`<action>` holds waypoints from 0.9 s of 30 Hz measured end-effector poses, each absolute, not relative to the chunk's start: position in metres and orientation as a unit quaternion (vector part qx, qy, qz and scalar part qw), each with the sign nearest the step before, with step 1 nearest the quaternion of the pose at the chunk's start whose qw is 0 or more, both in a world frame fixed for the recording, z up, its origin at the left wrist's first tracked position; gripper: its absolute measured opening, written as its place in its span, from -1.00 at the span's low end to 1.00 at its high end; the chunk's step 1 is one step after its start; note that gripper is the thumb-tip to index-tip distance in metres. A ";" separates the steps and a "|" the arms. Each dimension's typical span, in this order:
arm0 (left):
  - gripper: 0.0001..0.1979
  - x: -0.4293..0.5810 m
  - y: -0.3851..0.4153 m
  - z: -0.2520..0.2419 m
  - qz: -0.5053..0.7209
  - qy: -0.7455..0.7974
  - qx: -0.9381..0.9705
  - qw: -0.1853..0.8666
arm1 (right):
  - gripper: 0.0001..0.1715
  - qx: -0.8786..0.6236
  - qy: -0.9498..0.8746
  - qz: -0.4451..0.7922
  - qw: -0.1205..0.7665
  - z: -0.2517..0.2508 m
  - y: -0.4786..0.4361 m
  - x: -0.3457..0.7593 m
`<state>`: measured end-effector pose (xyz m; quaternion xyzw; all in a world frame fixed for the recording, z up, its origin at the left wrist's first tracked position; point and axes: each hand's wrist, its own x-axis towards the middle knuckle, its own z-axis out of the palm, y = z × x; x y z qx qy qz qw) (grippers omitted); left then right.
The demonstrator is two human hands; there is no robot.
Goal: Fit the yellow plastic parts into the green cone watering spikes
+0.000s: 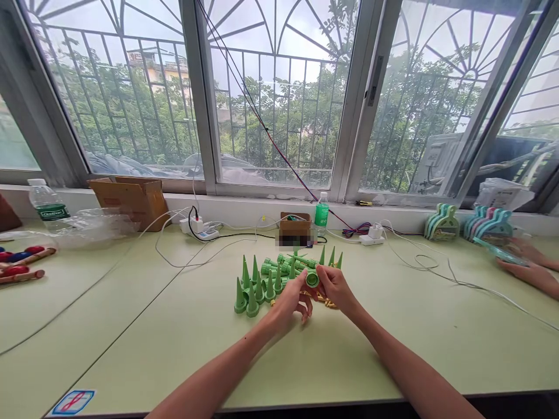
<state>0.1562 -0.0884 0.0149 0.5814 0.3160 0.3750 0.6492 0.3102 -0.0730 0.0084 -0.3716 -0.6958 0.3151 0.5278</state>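
Both hands meet over the table in the middle of the head view. My left hand (pixel 296 299) holds a green cap-like piece (pixel 312 280) with its round open end facing me. The fingers of my right hand (pixel 335 286) pinch at that piece's right side; whether they hold something smaller is hidden. Green cones (pixel 252 302) stand upright just left of my hands, and more green parts (pixel 271 266) lie in a heap behind them. Small yellow pieces (pixel 329 303) lie on the table, partly behind my right hand.
At the right edge, another person's hands (pixel 528 265) hold a teal item near stacked hanger-like pieces (pixel 488 224). White cables (pixel 454 279) cross the table (pixel 393 361). Along the window stand a cardboard box (pixel 131 203), a small brown box (pixel 295 224) and a green bottle (pixel 322 214).
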 end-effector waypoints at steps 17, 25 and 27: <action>-0.56 0.152 -0.089 0.015 0.395 0.302 0.610 0.616 | -0.34 -0.390 -0.713 0.288 0.506 0.009 -0.073 0.311; -0.56 0.151 -0.093 0.011 0.392 0.337 0.662 0.543 | -0.29 -0.425 -0.699 0.277 0.503 0.010 -0.072 0.311; -0.54 0.152 -0.092 0.009 0.399 0.340 0.676 0.518 | -0.28 -0.432 -0.700 0.269 0.501 0.010 -0.072 0.311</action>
